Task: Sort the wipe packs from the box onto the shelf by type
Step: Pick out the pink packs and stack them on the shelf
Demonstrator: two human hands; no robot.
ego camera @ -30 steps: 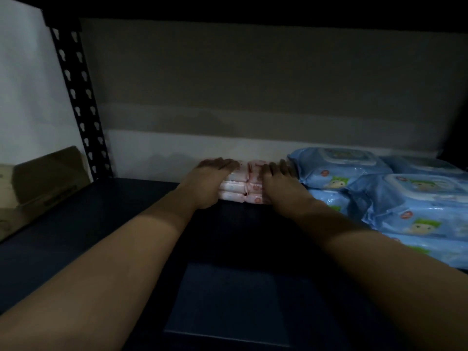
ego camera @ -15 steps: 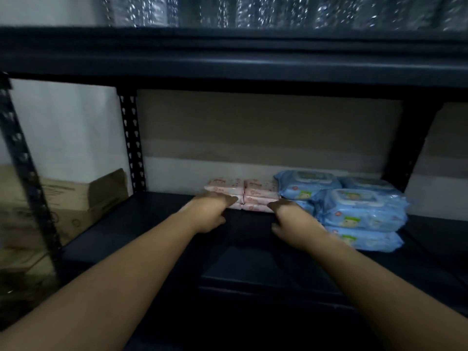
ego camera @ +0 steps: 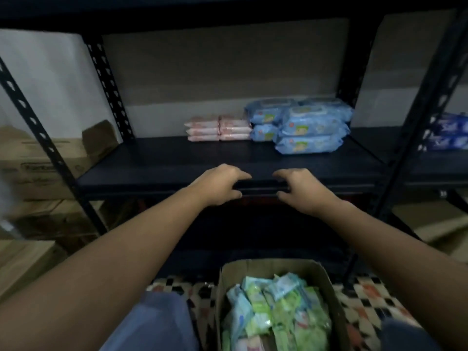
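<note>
Dim storeroom, dark steel shelf [ego camera: 157,171]. Your left hand [ego camera: 217,184] and right hand [ego camera: 301,190] had drawn back from the pink packs [ego camera: 217,128] to the front lip, fingers loosely curled, holding nothing. Pink stacks sat beside blue packs [ego camera: 301,125], long axes running left-right. Box [ego camera: 276,310] below looked next, mostly green packs.

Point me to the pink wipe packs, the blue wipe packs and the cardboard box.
pink wipe packs [ego camera: 218,128]: head view, front of the two small stacks.
blue wipe packs [ego camera: 307,125]: head view, front of the nearest stack.
cardboard box [ego camera: 272,267]: head view, bare far wall.
</note>
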